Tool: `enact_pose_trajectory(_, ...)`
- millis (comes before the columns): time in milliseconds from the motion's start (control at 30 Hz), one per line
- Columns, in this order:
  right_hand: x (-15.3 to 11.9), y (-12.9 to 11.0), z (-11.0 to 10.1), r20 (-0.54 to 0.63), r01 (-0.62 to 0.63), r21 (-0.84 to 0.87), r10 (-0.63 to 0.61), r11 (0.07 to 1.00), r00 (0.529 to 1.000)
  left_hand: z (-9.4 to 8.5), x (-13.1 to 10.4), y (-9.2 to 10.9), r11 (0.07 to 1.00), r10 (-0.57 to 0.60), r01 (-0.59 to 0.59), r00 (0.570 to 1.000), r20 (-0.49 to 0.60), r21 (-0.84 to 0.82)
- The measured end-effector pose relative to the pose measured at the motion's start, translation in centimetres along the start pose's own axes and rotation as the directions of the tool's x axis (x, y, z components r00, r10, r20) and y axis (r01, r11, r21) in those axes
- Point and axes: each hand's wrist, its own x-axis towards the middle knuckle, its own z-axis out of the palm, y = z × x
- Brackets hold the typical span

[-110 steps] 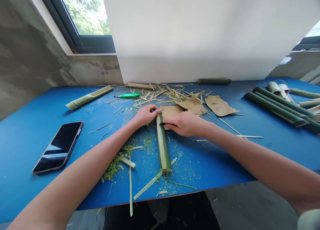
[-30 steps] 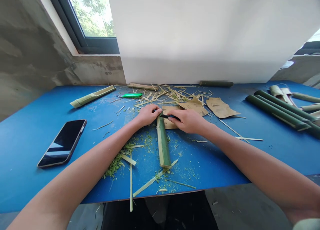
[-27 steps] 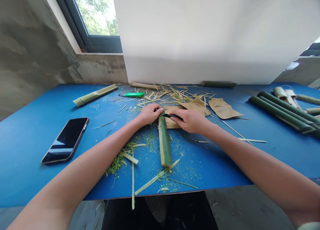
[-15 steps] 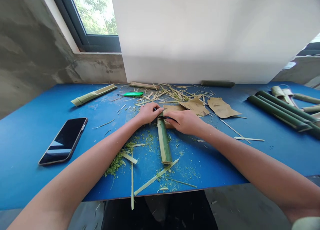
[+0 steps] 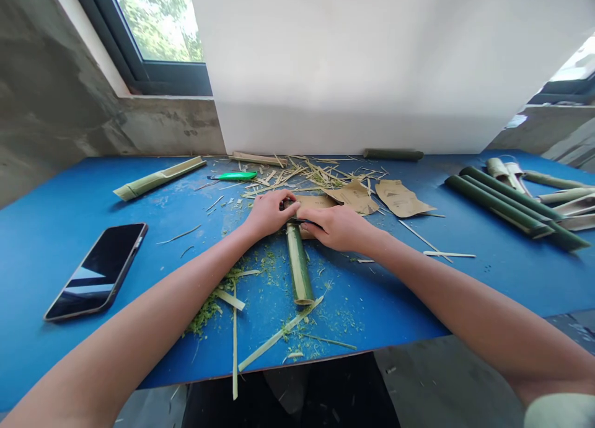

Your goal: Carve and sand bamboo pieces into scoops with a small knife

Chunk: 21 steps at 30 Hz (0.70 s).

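A green bamboo tube (image 5: pixel 300 267) lies lengthwise on the blue table, its cut end towards me and pale strips bared along its side. My left hand (image 5: pixel 271 214) is closed around its far end, which the fingers mostly hide. Close beside it, my right hand (image 5: pixel 335 226) is curled shut on a thin dark blade (image 5: pixel 294 221) that lies across the tube. Most of the blade is covered by my fingers, so its exact kind does not show. Green shavings (image 5: pixel 204 313) and pale bamboo strips (image 5: pixel 279 338) are scattered around the tube.
A phone (image 5: pixel 97 270) lies at left, with a split bamboo piece (image 5: pixel 160 178) behind it. A green utility knife (image 5: pixel 235 176), slivers (image 5: pixel 302 173) and brown sandpaper-like sheets (image 5: pixel 402 197) lie beyond my hands. Several bamboo lengths (image 5: pixel 504 199) are at right.
The whole scene has shifted slightly left as my head turned. Both hands keep nearly the same place at the far end of the bamboo tube.
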Motion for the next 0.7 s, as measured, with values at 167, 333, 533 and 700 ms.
enact_pose_trajectory(167,-0.1,0.2,0.1,-0.008,0.009,-0.012,-0.009,1.0,1.0,-0.5,0.4,-0.9,0.997,0.053,-0.047,0.995,0.086,-0.066)
enact_pose_trajectory(333,-0.1,0.3,0.0,-0.027,0.02,-0.009,-0.02,1.0,0.999,-0.3,0.7,-0.9,0.997,0.082,-0.081,0.99,0.114,-0.02)
enact_pose_trajectory(533,-0.3,0.1,0.1,-0.043,0.064,0.03,-0.062,0.998,0.997,-0.9,0.7,-1.6,0.993,0.105,-0.111,0.984,0.145,0.033)
enact_pose_trajectory(700,0.2,-0.5,0.1,-0.046,-0.005,-0.008,0.004,1.0,0.999,-1.0,1.0,-2.5,0.991,0.128,-0.132,0.98,0.149,0.017)
